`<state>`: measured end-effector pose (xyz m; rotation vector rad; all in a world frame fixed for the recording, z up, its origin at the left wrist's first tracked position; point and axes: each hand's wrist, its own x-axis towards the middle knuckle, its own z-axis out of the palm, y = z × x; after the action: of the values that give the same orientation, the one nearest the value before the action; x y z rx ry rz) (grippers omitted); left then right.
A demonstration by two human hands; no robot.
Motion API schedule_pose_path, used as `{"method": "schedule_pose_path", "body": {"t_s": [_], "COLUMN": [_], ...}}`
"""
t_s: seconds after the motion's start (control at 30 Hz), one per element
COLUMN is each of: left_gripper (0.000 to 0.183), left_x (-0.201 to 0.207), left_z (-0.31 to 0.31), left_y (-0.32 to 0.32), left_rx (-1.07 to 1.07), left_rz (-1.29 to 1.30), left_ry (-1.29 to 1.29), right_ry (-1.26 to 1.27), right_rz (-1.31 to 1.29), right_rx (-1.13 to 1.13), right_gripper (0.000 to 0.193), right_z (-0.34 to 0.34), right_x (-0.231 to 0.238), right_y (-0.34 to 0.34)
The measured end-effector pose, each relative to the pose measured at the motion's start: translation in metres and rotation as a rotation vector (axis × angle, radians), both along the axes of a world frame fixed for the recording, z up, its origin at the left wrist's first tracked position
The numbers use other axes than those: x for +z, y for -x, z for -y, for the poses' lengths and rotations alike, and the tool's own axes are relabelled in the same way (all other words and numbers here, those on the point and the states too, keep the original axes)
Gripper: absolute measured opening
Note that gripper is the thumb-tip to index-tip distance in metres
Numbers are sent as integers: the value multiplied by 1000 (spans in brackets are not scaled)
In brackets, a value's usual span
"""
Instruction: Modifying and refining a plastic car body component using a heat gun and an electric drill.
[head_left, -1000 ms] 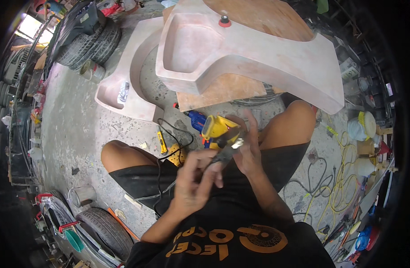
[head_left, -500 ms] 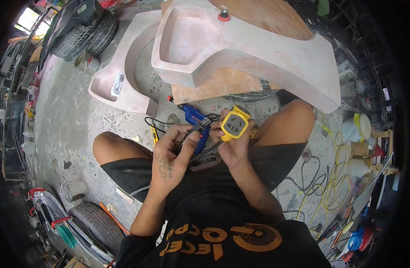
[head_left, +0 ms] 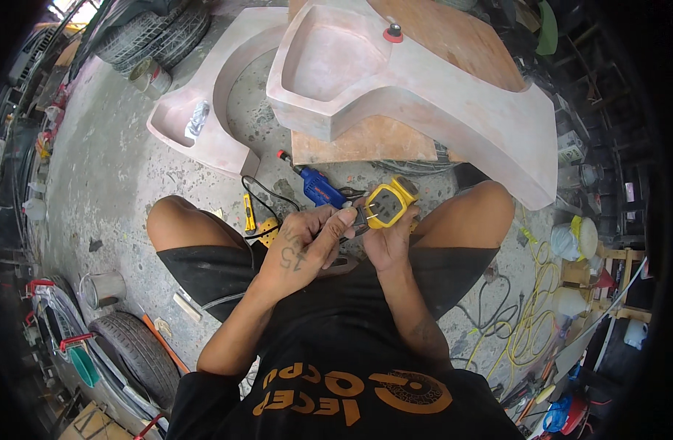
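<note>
Grey metal can (head_left: 103,289) stands on the concrete floor (head_left: 116,183) by the left knee; I cannot tell its contents. Another can (head_left: 150,78) sits near the tyres (head_left: 155,35), contents also unclear. Left hand (head_left: 305,246) is curled, fingers pinching sth small & dark at the yellow meter (head_left: 388,204). Right hand (head_left: 390,242) is closed around the meter from below, above the lap. Meter is yellow w/ a grey screen, tilted toward me.

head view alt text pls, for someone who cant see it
Seated on a concrete floor, a person holds a yellow tape measure in the right hand while the left hand works at it, a blue power drill and pink moulded panels just ahead.
</note>
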<state>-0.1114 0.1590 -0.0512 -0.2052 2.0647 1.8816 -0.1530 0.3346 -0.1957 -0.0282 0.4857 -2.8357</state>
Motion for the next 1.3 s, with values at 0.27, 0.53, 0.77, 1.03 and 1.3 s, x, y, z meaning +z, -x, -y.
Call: {"method": "schedule_pose_path", "body": {"t_s": [0.27, 0.53, 0.77, 1.03, 1.3], "left_gripper": [53, 56, 46, 40, 32], "left_x": [4, 4, 5, -2, -24], "left_z": [-1, 2, 4, 1, 0], "left_y": [0, 0, 1, -7, -13], "left_rx": [18, -21, -131, -145, -209], "left_rz": [42, 107, 113, 146, 88], "left_ry": [31, 86, -37, -146, -206], "right_ry": [-76, -145, -196, -322, -331], "right_rz": [5, -96, -152, -209, -310], "right_rx": [13, 100, 126, 204, 228], "right_gripper": [74, 70, 66, 80, 77], "right_z": [-6, -21, -30, -31, -34], "right_x": [-11, -15, -19, -1, 1], "right_y": [1, 8, 12, 13, 16]}}
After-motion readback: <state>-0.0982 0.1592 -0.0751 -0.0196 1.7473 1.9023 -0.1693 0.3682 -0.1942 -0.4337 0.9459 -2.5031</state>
